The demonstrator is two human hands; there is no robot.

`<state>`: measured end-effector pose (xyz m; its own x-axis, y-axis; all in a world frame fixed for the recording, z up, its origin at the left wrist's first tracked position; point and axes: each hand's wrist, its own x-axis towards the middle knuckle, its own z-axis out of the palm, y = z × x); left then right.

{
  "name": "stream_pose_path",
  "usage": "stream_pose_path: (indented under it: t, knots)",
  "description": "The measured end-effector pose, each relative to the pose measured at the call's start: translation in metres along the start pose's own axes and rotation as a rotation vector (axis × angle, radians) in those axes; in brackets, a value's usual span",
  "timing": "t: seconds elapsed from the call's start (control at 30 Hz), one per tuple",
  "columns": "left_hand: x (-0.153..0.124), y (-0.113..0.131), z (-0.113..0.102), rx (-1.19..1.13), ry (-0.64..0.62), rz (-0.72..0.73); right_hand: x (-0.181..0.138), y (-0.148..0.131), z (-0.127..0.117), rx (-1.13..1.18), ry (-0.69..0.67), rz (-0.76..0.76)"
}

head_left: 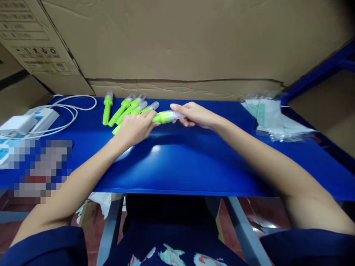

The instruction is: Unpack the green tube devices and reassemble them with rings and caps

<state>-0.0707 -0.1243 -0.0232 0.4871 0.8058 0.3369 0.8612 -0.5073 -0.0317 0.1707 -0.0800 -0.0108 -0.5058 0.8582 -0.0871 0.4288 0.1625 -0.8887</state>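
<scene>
Both hands hold one lime-green stick with a clear cap (167, 116), lying roughly level above the table. My left hand (138, 126) is closed round its green handle, which the fingers mostly hide. Thumb and fingers of my right hand (192, 113) pinch the transparent cap at the other end. Whether the cap is turning or loose cannot be made out. Beside and behind my left hand lie several similar sticks (122, 109), partly covered by it. Another green stick (107, 107) lies a little apart at their left.
The blue table (177, 166) backs onto a large cardboard sheet (180, 40). At left are a white power strip (44, 120), a charger (18, 125), a looped white cable (76, 109) and a blurred-out item (46, 166). Clear plastic packets (269, 116) lie at right.
</scene>
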Motion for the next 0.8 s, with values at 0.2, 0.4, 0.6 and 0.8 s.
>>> stream_pose_path:
  t: [0.2,0.4,0.6,0.8]
  knots:
    - [0.006,-0.021,-0.002,-0.492,-0.203,0.023,0.002,-0.004,-0.011,-0.139,0.006,-0.276]
    - [0.009,-0.022,-0.006,-0.823,-0.342,-0.058,-0.006,-0.002,-0.016,-0.202,0.124,-0.434]
    - [0.004,-0.019,0.011,-0.371,-0.084,0.040,-0.011,0.002,-0.015,-0.014,0.155,-0.190]
    - [0.002,-0.027,0.022,-0.208,0.013,0.044,-0.007,0.010,-0.013,0.204,0.133,-0.074]
